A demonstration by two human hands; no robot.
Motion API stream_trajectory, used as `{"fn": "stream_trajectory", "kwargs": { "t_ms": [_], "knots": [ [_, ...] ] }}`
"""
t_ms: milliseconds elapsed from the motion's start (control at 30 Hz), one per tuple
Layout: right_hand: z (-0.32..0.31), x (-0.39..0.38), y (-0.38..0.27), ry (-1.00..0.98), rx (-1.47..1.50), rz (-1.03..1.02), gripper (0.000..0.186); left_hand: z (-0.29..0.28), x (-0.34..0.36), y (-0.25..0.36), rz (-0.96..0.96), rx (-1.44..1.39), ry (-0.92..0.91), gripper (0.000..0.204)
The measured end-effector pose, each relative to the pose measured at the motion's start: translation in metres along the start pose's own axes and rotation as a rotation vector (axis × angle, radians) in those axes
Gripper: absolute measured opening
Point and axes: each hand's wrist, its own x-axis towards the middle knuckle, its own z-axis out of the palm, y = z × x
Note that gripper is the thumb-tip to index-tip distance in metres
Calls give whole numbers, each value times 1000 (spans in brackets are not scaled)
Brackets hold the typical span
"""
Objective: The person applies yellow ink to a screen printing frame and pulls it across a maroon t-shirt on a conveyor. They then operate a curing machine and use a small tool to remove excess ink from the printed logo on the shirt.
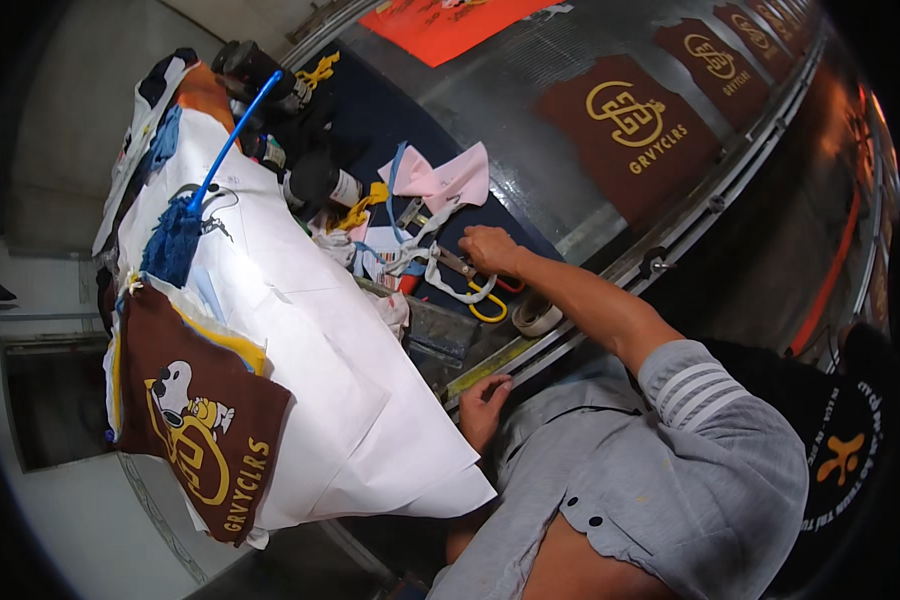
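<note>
My right hand [492, 249] is closed, its fingers curled down beside a pair of scissors [457, 264] on the dark work surface; whatever it grips, if anything, is hidden. Yellow-handled scissors [490, 303] and a roll of tape [536, 316] lie just below that hand. White and blue cloth strips [410, 262] tangle around the tools, next to a pink cloth scrap [448, 176]. Near the metal table edge, my left hand [482, 412] has its fingers curled in, and no object shows in them.
White paper sheets [300, 350] cover a pile at left, with a brown printed fabric piece [195, 420] and a blue brush [175, 240] on it. Dark jars [320, 180] stand behind. Brown printed panels [625, 135] line the long table beside a metal rail [715, 205]; an orange-red sheet [445, 25] lies farther back.
</note>
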Motion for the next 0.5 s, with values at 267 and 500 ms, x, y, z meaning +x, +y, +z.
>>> {"fn": "stream_trajectory", "kwargs": {
  "t_ms": [267, 500],
  "knots": [
    [-3, 4, -2, -11, -81, -3, 13, -7, 28, 15, -73, -43, 115, 17],
    [-59, -49, 32, 261, 612, 370, 12, 10, 58, 31, -67, -254, 164, 17]
  ]
}}
